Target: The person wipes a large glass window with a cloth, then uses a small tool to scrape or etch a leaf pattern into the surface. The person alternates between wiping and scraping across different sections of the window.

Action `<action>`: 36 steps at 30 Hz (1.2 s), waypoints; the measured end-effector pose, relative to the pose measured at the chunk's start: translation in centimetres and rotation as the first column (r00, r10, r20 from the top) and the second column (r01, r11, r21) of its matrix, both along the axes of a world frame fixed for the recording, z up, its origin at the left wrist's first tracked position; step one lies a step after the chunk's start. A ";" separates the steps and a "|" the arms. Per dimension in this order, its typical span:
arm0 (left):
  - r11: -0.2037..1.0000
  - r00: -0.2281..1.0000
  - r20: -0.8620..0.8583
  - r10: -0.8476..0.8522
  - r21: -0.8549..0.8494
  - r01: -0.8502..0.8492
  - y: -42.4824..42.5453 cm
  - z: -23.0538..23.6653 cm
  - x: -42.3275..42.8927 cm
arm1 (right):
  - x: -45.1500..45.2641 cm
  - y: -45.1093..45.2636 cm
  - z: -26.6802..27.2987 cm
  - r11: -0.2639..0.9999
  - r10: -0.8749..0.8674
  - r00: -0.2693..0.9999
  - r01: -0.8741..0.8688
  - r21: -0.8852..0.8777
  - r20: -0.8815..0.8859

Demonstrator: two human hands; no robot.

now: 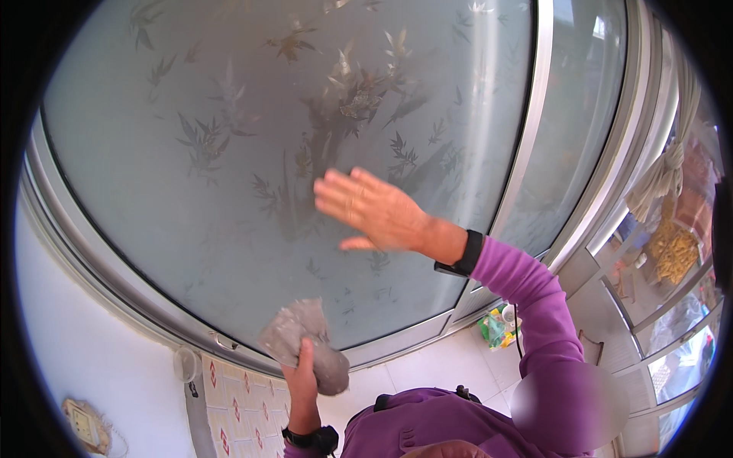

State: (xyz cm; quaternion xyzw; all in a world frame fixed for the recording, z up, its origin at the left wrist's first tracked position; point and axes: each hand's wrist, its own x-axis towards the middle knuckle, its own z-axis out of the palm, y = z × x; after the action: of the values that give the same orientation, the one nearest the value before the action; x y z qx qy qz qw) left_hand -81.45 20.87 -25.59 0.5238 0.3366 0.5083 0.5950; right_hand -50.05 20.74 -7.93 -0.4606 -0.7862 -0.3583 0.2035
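Note:
My right hand is raised in front of a frosted glass panel patterned with leaves. Its fingers are spread a little and nothing is in them; whether it touches the glass I cannot tell. Lower down, my left hand grips a bunched grey-brown cloth, thumb on top. The cloth hangs over both sides of the hand, near the panel's bottom rail. A black band sits on each wrist.
An aluminium frame edges the glass, with a small handle at lower left. A wall socket is at far lower left. A green and yellow packet lies on the tiled floor. A tied curtain hangs at right.

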 end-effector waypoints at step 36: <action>-0.460 0.462 0.465 0.755 0.878 -0.131 14.3 38.8 16.2 | 10.0 -30.4 -37.0 0.533 -0.844 0.346 0.450 -0.716 -0.411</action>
State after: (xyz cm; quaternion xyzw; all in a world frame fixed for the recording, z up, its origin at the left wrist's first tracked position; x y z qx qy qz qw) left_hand -65.25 35.13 13.16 0.6243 0.1725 0.6448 -0.4059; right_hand -40.06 -9.68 -44.91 -0.8775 -0.4326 0.0134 0.2066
